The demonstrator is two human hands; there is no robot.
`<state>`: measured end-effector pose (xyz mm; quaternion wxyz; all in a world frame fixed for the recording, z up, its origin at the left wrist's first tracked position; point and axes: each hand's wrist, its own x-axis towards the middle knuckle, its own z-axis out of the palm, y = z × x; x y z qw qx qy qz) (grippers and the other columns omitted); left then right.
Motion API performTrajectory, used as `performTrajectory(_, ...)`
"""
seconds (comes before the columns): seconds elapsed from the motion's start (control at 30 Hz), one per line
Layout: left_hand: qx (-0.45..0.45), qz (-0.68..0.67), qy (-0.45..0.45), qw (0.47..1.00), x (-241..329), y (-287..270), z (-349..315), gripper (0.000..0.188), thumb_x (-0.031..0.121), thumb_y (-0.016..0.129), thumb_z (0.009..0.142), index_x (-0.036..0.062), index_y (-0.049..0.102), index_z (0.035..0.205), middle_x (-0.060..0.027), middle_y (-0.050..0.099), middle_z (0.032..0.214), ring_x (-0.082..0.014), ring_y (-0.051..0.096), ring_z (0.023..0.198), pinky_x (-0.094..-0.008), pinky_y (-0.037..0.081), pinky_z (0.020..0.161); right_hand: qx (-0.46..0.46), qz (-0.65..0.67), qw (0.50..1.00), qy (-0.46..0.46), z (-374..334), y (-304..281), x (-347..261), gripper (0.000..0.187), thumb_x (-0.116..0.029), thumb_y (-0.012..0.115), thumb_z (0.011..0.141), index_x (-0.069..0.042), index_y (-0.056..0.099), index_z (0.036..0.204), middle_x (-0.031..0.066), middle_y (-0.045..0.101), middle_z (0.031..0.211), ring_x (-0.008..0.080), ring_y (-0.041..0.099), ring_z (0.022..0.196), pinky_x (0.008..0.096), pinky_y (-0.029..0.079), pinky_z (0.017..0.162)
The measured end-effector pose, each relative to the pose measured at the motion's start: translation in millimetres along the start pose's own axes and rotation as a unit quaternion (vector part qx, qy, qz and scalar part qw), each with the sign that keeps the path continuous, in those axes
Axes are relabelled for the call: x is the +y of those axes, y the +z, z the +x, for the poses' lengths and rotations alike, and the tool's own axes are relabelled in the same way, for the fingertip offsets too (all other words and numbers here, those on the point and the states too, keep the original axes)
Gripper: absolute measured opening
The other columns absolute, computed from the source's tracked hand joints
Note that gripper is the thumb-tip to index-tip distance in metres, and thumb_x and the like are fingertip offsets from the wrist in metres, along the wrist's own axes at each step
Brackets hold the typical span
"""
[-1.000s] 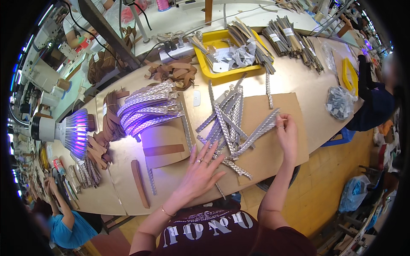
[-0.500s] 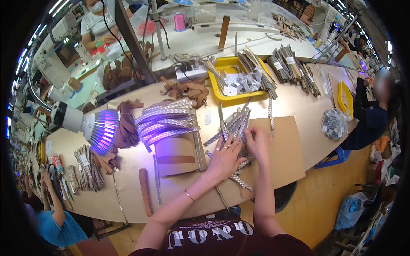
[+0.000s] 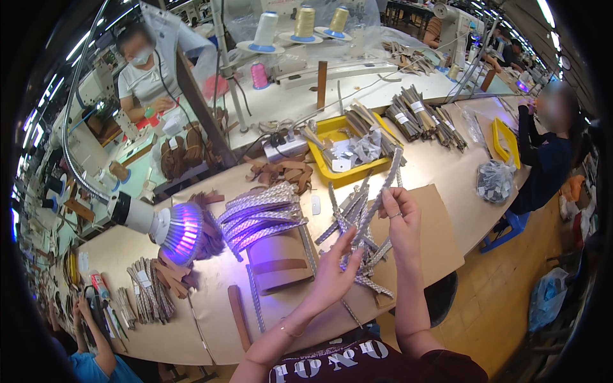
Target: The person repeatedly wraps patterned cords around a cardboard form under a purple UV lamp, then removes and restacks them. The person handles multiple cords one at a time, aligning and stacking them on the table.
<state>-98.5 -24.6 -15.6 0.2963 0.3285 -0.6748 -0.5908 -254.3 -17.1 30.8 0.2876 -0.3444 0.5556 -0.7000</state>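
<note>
A grey braided strap (image 3: 392, 167) is pinched between the thumb and fingers of my right hand (image 3: 401, 220), raised over a loose pile of similar straps (image 3: 348, 214). Its lower end runs down toward my left hand (image 3: 333, 271), whose fingers are apart at the near side of the pile; whether they touch the strap I cannot tell. Left of the pile, several braided straps (image 3: 265, 214) lie side by side across a curved brown form (image 3: 278, 265). A single thin braided strip (image 3: 254, 297) and a flat brown strip (image 3: 239, 316) lie nearer to me.
A lamp (image 3: 182, 233) with a purple glow hangs over the table's left. Behind the pile stands a yellow tray (image 3: 348, 175) with strips and bags. Strap bundles (image 3: 424, 118) lie beyond it, a cardboard sheet (image 3: 440, 236) to the right. Other people work around the table.
My right hand has lifted a braided strap up out of the pile. My left hand has drawn back toward me. The whole view has shifted with my head.
</note>
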Motion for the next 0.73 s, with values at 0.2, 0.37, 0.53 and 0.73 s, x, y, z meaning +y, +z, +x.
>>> performTrajectory(0.2, 0.044, -0.353, -0.049, 0.933, 28.6, -67.3, -48.4, 0.046, 0.016, 0.048, 0.103, -0.0023, 0.038, 0.144, -0.0219, 0.061, 0.126, -0.0241, 0.064, 0.111, -0.0363, 0.051, 0.097, -0.044, 0.053, 0.998, -0.003, -24.9, 67.6, -5.8, 0.016, -0.017, 0.058, 0.099, -0.004, 0.059, 0.090, -0.0022, 0.058, 0.077, 0.0036, 0.048, 0.071, 0.0196, 0.040, 0.067)
performTrajectory(0.37, 0.097, -0.413, -0.057, 0.904, 21.9, -108.6, -72.3, 0.037, 0.016, 0.048, 0.103, -0.0008, 0.049, 0.136, -0.0178, 0.064, 0.121, -0.0226, 0.065, 0.111, -0.0351, 0.052, 0.095, -0.084, 0.037, 0.996, -0.014, -42.0, 112.8, 6.4, 0.013, -0.016, 0.058, 0.099, -0.004, 0.056, 0.094, -0.0007, 0.058, 0.082, 0.0040, 0.049, 0.072, 0.0197, 0.041, 0.065)
performTrajectory(0.53, 0.121, -0.444, -0.060, 0.886, 6.1, -133.8, -80.4, 0.026, 0.009, 0.057, 0.098, -0.0035, 0.057, 0.121, -0.0171, 0.068, 0.110, -0.0251, 0.069, 0.100, -0.0324, 0.058, 0.083, -0.265, 0.170, 0.949, 0.018, -50.4, 124.5, 16.4, 0.023, -0.025, 0.049, 0.104, -0.006, 0.047, 0.117, 0.0105, 0.061, 0.097, 0.0114, 0.056, 0.077, 0.0240, 0.047, 0.069)
performTrajectory(0.73, 0.198, -0.292, -0.002, 0.936, -7.7, -160.1, -81.0, 0.030, 0.009, 0.065, 0.093, -0.0033, 0.059, 0.120, -0.0140, 0.068, 0.106, -0.0242, 0.069, 0.100, -0.0309, 0.059, 0.079, -0.316, 0.302, 0.893, 0.106, -47.0, 118.2, 20.4, 0.059, -0.056, 0.046, 0.097, -0.013, 0.042, 0.137, 0.0210, 0.062, 0.113, 0.0220, 0.060, 0.087, 0.0323, 0.049, 0.076)
